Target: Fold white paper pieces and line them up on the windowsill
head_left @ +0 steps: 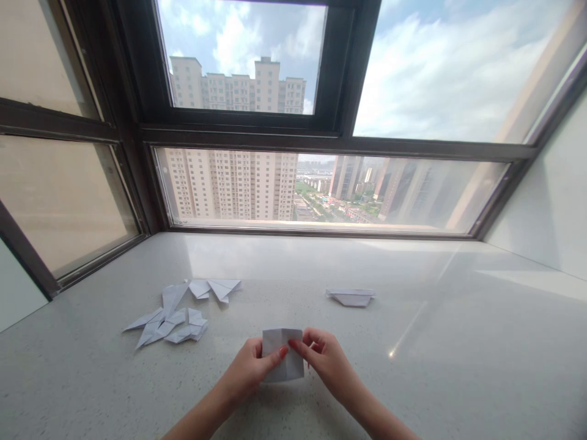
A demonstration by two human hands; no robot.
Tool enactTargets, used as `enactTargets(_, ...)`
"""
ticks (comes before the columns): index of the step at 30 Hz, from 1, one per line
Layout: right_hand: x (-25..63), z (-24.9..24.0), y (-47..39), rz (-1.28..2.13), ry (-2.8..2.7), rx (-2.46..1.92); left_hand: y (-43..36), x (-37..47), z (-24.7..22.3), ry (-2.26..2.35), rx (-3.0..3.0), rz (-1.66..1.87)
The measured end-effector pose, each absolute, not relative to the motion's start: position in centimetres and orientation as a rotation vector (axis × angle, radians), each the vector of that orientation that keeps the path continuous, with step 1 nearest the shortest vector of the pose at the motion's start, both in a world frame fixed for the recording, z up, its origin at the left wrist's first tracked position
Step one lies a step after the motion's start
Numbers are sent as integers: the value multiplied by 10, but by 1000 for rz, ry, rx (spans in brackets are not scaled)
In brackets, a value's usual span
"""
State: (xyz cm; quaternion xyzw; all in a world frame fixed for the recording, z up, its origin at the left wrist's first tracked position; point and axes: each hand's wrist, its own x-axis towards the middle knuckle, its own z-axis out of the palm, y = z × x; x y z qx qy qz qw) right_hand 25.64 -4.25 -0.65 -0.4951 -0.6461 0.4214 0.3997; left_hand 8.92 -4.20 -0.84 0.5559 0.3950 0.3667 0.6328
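Observation:
A small folded sheet of white paper (283, 336), roughly square with a crease down its middle, is held up just above the sill. My left hand (254, 363) grips its left side, the thumb lying across the front. At the right edge, my right hand (323, 354) pinches the paper, its thumb near the centre crease. The fingers behind the sheet are partly hidden. Farther off to the left lie several folded paper pieces (158, 327), some overlapping. A boat-shaped paper fold (352, 297) rests by itself to the right.
The pale speckled windowsill (440, 354) spreads around my hands. Dark window frames (321, 231) border it at the back and left, with tall buildings outside. A white wall (550, 201) stands on the right.

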Motion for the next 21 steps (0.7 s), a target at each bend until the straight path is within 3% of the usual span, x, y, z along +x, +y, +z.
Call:
enactTargets(5, 255, -3, -45, 893, -1755, -1304, -45, 88, -4, 949, 1366, 854)
enactTargets(15, 274, 9, -34, 1067, -1786, -1290, -51, 94, 4, 914, 1360, 790)
enactTargets(21, 341, 18, -5, 449, -2127, -1877, -50, 92, 3, 963, 1253, 803)
